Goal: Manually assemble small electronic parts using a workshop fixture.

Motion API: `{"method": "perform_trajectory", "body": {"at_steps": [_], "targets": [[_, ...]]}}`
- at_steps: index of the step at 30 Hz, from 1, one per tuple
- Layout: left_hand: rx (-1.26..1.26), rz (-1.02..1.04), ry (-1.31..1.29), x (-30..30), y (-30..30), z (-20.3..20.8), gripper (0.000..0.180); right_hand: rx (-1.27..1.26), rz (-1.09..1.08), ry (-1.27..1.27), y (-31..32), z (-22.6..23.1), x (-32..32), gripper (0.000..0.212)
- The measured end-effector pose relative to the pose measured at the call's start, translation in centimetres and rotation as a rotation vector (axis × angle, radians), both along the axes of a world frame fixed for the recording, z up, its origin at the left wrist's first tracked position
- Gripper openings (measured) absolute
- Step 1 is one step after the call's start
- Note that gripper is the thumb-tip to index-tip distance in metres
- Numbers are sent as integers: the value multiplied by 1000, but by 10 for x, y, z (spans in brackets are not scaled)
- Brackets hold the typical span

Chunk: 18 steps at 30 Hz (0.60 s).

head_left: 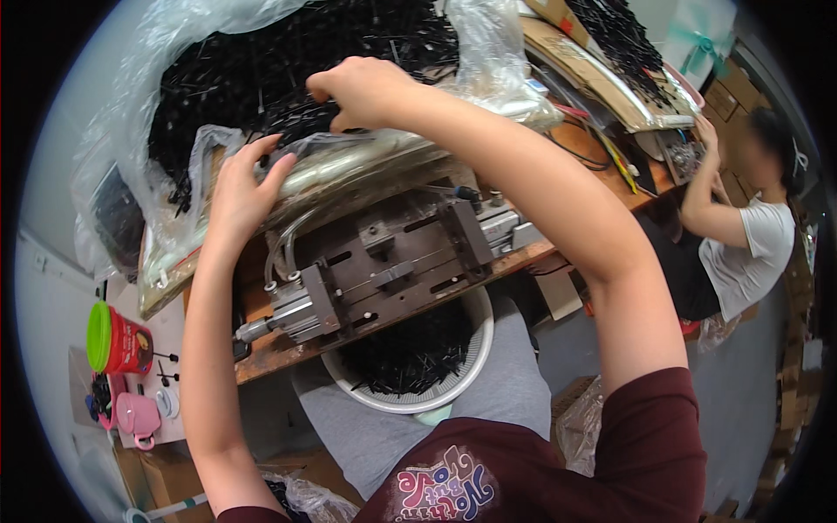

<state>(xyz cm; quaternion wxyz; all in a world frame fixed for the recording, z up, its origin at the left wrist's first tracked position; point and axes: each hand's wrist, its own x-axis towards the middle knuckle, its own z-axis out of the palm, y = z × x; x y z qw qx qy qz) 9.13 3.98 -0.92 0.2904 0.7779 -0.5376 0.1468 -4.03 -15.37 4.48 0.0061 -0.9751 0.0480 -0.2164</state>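
Note:
A large heap of thin black plastic parts lies in a tray lined with clear plastic film. At the tray's near edge my left hand reaches up with thumb and fingers apart, and nothing shows in it. My right hand hovers over the heap, fingers bent, with a gap between thumb and forefinger; no held part is visible. Below the hands sits a dark metal fixture with a pneumatic cylinder at its left end. A white basket of black parts rests between my legs.
On the left stand a red bucket with a green rim and a pink cup. To the right another person sits at the same wooden bench, beside another heap of black parts. Cardboard boxes are stacked behind.

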Motion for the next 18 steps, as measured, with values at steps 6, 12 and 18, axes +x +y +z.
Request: {"method": "perform_trajectory", "body": {"at_steps": [6, 12, 18], "targets": [[32, -41, 251, -9, 4, 10, 32, 156, 129, -73, -27, 2, -23, 25], [-50, -76, 341, -34, 28, 29, 24, 672, 101, -76, -56, 8, -51, 18], [-308, -246, 207, -103, 61, 26, 33, 981, 9, -125, -78, 8, -88, 38]]}}
